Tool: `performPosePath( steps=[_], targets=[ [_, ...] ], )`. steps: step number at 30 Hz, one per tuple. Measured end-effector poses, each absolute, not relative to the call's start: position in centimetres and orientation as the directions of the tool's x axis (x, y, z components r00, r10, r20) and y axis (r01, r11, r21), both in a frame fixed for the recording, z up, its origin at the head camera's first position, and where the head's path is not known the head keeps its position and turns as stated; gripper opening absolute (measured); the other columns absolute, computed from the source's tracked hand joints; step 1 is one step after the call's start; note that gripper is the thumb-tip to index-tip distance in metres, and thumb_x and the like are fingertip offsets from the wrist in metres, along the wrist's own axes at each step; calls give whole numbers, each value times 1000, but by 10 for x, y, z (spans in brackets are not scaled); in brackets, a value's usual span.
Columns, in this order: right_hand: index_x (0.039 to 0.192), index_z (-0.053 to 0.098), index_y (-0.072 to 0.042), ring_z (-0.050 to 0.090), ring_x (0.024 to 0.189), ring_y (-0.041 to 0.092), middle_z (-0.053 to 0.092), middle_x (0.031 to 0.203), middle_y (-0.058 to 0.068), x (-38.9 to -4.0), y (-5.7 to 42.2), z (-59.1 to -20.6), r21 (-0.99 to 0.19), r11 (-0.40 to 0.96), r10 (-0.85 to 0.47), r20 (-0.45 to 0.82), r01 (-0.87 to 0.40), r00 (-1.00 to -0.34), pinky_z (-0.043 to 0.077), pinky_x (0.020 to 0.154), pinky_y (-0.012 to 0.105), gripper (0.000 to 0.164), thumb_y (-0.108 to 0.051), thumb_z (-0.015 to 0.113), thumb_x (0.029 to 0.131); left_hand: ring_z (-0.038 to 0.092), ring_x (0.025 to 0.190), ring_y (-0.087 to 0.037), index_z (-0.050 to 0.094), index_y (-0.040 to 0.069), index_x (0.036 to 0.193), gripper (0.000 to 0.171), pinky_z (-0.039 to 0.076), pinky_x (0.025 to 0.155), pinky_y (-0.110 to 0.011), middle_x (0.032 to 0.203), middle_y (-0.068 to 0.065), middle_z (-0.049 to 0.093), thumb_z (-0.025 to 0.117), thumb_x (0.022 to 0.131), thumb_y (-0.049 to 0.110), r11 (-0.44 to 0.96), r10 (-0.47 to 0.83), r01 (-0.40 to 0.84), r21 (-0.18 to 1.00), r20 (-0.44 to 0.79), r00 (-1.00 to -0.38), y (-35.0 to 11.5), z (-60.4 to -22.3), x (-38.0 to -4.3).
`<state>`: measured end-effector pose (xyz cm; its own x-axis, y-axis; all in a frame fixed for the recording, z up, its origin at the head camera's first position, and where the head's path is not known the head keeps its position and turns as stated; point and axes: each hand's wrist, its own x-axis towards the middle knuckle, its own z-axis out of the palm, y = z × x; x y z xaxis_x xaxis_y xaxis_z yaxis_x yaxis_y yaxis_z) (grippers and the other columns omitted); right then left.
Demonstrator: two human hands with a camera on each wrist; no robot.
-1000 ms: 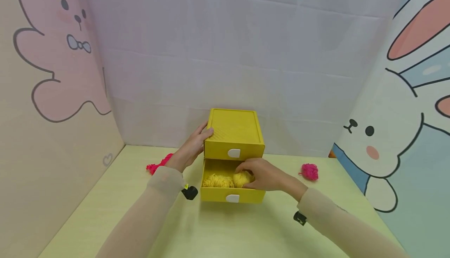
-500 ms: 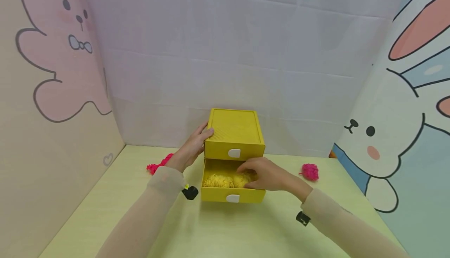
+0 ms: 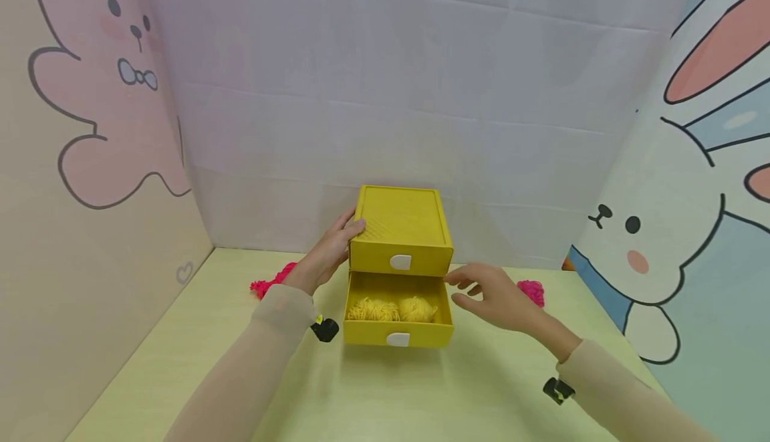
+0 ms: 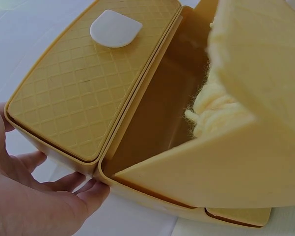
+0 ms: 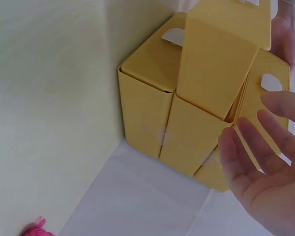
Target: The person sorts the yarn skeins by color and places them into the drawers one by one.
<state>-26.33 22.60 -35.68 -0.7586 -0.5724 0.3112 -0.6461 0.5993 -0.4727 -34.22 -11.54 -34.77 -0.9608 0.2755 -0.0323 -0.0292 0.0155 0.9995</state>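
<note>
A yellow drawer cabinet (image 3: 402, 218) stands upright near the back wall, its middle drawer (image 3: 367, 334) pulled out. Inside that drawer sit two pale yellow yarn balls (image 3: 374, 309), side by side; the left wrist view shows some of this yarn (image 4: 218, 105) behind the drawer's side. My left hand (image 3: 325, 255) holds the cabinet's upper left side, thumb over the top edge and fingers against the side. Just right of the open drawer hovers my right hand (image 3: 496, 298), fingers loosely bent and nothing in them. In the right wrist view its fingers (image 5: 240, 142) overlap the cabinet's side.
A pink-red yarn bundle (image 3: 261, 288) lies left of the cabinet, partly hidden by the left wrist. Another pink yarn ball (image 3: 532, 292) lies to the right, behind my right hand. Walls with cartoon animals (image 3: 656, 241) flank the pale table (image 3: 385, 395).
My right hand has left the right-hand yellow yarn ball, come out of the drawer and moved right. That ball stays in the drawer. My left hand has kept its place.
</note>
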Motion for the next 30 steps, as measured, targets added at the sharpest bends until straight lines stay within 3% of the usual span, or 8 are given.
performPosePath(
  steps=[8, 14, 21, 30],
  targets=[
    [126, 72, -7, 75, 98, 22, 76, 115, 6, -245, 245, -375, -553, 636, -481, 261, -538, -837, 64, 82, 30, 26, -12, 74, 101, 16, 163, -31, 14, 31, 172, 71, 19, 130, -59, 178, -3, 11, 50, 113, 41, 6, 283, -25, 1000, -25, -959, -115, -350, -344],
    [129, 70, -7, 75, 97, 21, 76, 114, 6, -234, 250, -385, -621, 655, -438, 151, -429, -886, 61, 80, 24, 31, -25, 72, 103, 15, 163, -31, 13, 30, 173, 72, 18, 130, -60, 178, -4, 10, 50, 113, 41, 6, 285, -21, 1000, -22, -958, -115, -349, -343],
    [133, 67, -3, 72, 97, 27, 74, 115, 7, -219, 246, -400, -727, 623, -449, -28, -290, -893, 61, 76, 28, 38, -30, 67, 106, 13, 163, -31, 12, 30, 173, 72, 17, 130, -61, 179, -4, 9, 50, 113, 42, 9, 284, -27, 1000, -28, -958, -115, -349, -345],
    [140, 57, 8, 71, 106, 33, 71, 125, 17, -208, 227, -419, -888, 459, -495, -263, 7, -828, 64, 89, 46, 50, -32, 58, 111, 15, 163, -32, 12, 31, 173, 72, 19, 130, -60, 179, -4, 10, 50, 113, 42, 8, 287, -31, 999, -32, -957, -115, -349, -346]
  ],
)
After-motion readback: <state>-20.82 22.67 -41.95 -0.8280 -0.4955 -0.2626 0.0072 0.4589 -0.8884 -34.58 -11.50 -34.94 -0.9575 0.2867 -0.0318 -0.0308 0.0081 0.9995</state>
